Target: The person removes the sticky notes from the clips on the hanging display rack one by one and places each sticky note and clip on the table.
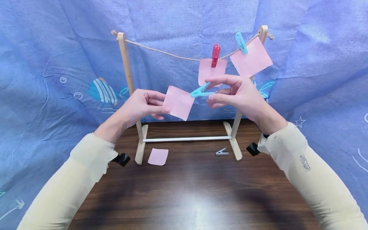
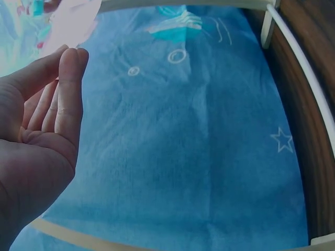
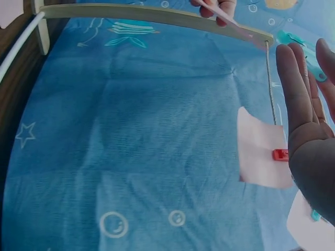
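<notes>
My left hand [image 1: 145,103] pinches a pink square of paper [image 1: 179,103] by its left edge, between thumb and fingers, in front of the rope. In the left wrist view, that paper [image 2: 73,21] rises bright past the fingertips. My right hand [image 1: 234,92] holds a light blue clothespin [image 1: 201,91] between thumb and index finger, its tip right at the paper's upper right corner. The right wrist view shows the clothespin [image 3: 309,55] between the fingers. Behind the right hand, a red clothespin [image 1: 215,56] fastens another pink paper [image 1: 204,68] to the sagging rope [image 1: 169,54].
At the rope's right end, a blue clothespin [image 1: 241,43] holds a tilted pink paper [image 1: 254,59]. The wooden stand [image 1: 126,64] has a white crossbar [image 1: 187,139]. One pink paper [image 1: 158,157] and a grey clothespin [image 1: 222,152] lie on the dark table [image 1: 189,182]. Blue cloth [image 1: 178,19] hangs behind.
</notes>
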A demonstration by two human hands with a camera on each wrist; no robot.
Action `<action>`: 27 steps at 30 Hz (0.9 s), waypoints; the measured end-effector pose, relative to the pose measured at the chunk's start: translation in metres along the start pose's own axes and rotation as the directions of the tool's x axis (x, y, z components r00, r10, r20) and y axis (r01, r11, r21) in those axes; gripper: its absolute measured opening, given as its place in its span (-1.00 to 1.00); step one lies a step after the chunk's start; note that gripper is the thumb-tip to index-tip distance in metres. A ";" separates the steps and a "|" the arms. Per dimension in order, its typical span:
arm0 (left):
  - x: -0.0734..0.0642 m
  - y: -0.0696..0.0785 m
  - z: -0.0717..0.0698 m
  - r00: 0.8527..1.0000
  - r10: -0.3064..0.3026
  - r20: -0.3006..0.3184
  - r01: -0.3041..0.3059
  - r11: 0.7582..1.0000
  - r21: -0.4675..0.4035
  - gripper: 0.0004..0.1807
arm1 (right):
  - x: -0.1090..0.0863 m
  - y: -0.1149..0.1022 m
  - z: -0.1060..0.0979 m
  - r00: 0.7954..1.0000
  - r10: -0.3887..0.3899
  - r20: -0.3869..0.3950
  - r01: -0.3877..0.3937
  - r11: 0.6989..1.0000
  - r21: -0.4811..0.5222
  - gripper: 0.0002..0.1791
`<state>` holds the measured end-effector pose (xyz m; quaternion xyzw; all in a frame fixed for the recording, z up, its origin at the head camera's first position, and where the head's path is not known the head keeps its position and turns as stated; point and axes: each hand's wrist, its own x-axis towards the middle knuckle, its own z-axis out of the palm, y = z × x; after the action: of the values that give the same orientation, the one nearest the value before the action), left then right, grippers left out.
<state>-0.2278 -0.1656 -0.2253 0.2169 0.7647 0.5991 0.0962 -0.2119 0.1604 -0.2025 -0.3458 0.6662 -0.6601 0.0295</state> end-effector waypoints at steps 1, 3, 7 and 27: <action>-0.002 -0.001 0.001 1.000 0.004 0.003 -0.004 1.000 -0.001 -0.54 | -0.003 0.002 -0.001 1.000 0.014 0.000 -0.014 1.000 -0.004 -0.55; -0.007 -0.004 0.004 1.000 0.008 0.001 -0.008 1.000 -0.008 -0.54 | -0.009 0.006 -0.002 0.999 0.035 -0.001 -0.035 0.999 -0.032 -0.55; -0.018 -0.013 0.008 1.000 0.004 0.011 -0.003 1.000 -0.023 -0.52 | -0.022 0.016 -0.006 0.998 0.064 0.012 -0.063 0.995 -0.084 -0.55; -0.065 -0.075 0.001 0.996 -0.092 -0.021 0.092 0.996 -0.017 -0.54 | -0.079 0.070 -0.041 0.972 0.227 -0.065 -0.235 0.955 -0.182 -0.51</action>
<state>-0.1859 -0.2076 -0.3051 0.1742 0.7702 0.6023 0.1171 -0.2021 0.2273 -0.2932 -0.2523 0.7621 -0.5934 0.0590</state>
